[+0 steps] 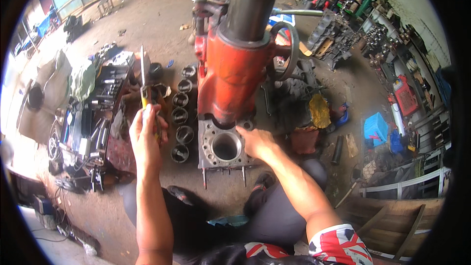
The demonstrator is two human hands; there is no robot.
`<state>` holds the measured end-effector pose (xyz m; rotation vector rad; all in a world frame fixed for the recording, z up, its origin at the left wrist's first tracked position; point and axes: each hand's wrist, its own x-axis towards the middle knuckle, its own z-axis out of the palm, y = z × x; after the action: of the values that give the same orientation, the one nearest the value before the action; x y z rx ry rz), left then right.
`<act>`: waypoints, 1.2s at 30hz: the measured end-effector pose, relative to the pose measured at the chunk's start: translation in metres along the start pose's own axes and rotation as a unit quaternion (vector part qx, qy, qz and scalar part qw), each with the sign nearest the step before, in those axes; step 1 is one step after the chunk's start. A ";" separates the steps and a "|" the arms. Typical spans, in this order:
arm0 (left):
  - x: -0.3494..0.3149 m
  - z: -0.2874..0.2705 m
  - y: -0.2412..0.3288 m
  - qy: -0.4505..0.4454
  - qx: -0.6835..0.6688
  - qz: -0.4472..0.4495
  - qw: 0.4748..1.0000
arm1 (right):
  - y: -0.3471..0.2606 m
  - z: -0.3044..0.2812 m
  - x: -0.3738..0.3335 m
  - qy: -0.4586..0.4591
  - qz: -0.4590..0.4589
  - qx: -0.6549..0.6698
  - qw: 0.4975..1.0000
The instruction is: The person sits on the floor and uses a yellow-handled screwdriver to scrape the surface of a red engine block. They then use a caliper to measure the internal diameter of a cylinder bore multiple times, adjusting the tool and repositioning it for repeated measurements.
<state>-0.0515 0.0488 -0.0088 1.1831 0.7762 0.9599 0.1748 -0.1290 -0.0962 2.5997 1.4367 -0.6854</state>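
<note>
My left hand (147, 132) is raised and closed around a slim tool (145, 99) with a yellow handle and a long thin metal blade pointing up; its exact kind is unclear. My right hand (257, 143) rests at the right edge of a grey engine block (208, 149), index finger stretched out beside the round cylinder bore (227, 146). Nothing shows in that hand, though its other fingers are partly hidden. A large red boring machine (230, 76) with a thick steel column stands on the block, just beyond the bore. Several round metal pistons (184, 135) line the block's left side.
Sockets and hand tools fill a tray (110, 81) at the left. A handwheel (289, 51) juts from the machine's right side. Further right are a yellow cloth (320, 110), a blue box (376, 128) and another engine block (333, 39). My knees flank the near side.
</note>
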 end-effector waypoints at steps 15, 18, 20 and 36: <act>-0.001 0.006 -0.008 -0.017 0.012 0.010 1.000 | -0.002 0.008 0.013 0.003 -0.006 0.023 1.000; -0.001 0.006 -0.009 -0.023 0.012 0.014 1.000 | -0.003 0.007 0.016 0.014 -0.018 0.016 1.000; -0.001 0.005 -0.010 -0.029 0.005 0.005 1.000 | -0.003 0.006 0.016 0.023 -0.024 0.018 0.999; -0.003 0.007 -0.007 -0.010 0.033 0.005 0.999 | 0.006 0.019 0.042 0.072 -0.090 0.037 0.993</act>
<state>-0.0456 0.0426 -0.0139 1.2526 0.7908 0.9364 0.1920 -0.1051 -0.1314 2.6458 1.7374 -0.5913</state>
